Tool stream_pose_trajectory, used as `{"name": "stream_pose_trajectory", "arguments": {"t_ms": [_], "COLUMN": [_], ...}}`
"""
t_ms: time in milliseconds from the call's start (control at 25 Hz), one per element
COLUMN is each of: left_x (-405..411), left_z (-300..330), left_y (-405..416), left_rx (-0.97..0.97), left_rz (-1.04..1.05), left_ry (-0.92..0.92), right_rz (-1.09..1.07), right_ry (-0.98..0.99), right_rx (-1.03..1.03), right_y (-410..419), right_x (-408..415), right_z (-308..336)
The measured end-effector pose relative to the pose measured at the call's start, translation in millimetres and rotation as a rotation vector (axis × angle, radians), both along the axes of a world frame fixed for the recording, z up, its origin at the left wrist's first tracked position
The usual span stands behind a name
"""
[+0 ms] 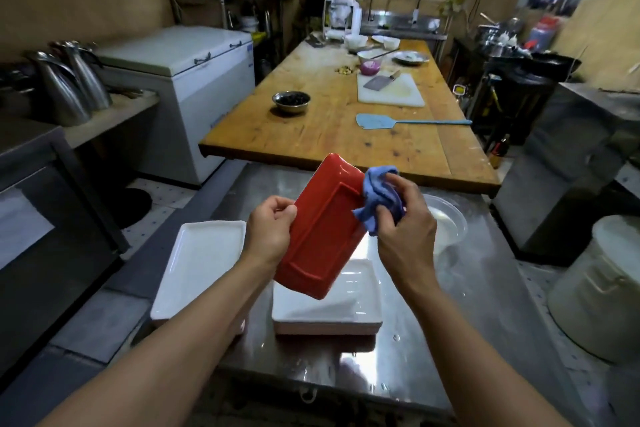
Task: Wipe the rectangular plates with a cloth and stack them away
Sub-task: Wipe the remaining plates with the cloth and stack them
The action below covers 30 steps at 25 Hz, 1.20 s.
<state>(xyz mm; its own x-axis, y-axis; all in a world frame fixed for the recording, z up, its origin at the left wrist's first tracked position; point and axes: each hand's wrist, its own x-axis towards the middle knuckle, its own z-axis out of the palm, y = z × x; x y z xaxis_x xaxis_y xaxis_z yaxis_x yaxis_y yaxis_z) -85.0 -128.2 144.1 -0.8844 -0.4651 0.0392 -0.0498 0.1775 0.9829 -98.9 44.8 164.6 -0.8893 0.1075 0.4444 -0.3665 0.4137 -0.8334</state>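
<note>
Red plate: your left hand (273, 225) grips the glossy red rectangular ceramic plate (320, 236) by its left long edge, thumb over the rim, underside tilted up toward you so the recessed foot faces the cloth.
Height: you hold it in the air above the steel counter (450, 288), over the middle of the counter, probably so both faces can be reached without setting it down wet.
Cloth: your right hand (403, 218) is clenched round the crumpled blue cloth (379, 199), pressing it onto the plate's right long edge near the far corner.
Wet side: 1 white rectangular plate (356, 302) lies under the red one, glistening, likely waiting its turn.
Dry side: another white rectangular plate (197, 263) sits at the counter's left edge, apparently the start of the stack.
Bowl: a clear plastic bowl (446, 222) rests toward the right edge.
Writing: 2 small blue wall signs at the far end are too blurred to read; no brand is legible.
</note>
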Motion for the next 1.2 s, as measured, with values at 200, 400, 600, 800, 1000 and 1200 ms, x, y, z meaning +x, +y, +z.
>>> {"name": "stream_pose_trajectory", "arguments": {"t_ms": [200, 400, 600, 800, 1000, 1200], "left_x": [16, 30, 35, 39, 41, 33], "left_z": [36, 57, 63, 67, 69, 70], "left_y": [-15, -20, -26, -25, -16, 5], "left_rx": [0.075, 0.095, 0.129, 0.261, 0.335, 0.525], "left_rz": [0.032, 0.036, 0.087, 0.096, 0.096, 0.086], "left_ry": [0.038, 0.080, 0.080, 0.097, 0.110, 0.082], "right_rz": [0.113, 0.216, 0.229, 0.133, 0.135, 0.112], "right_ry": [0.233, 0.265, 0.319, 0.273, 0.107, -0.069], "right_rx": [0.202, 0.471, 0.669, 0.642, 0.413, 0.105], "right_y": [-35, -56, -64, -49, -26, -31], "right_x": [-8, -17, -25, -25, -19, -18], "right_z": [50, 65, 69, 69, 59, 68]}}
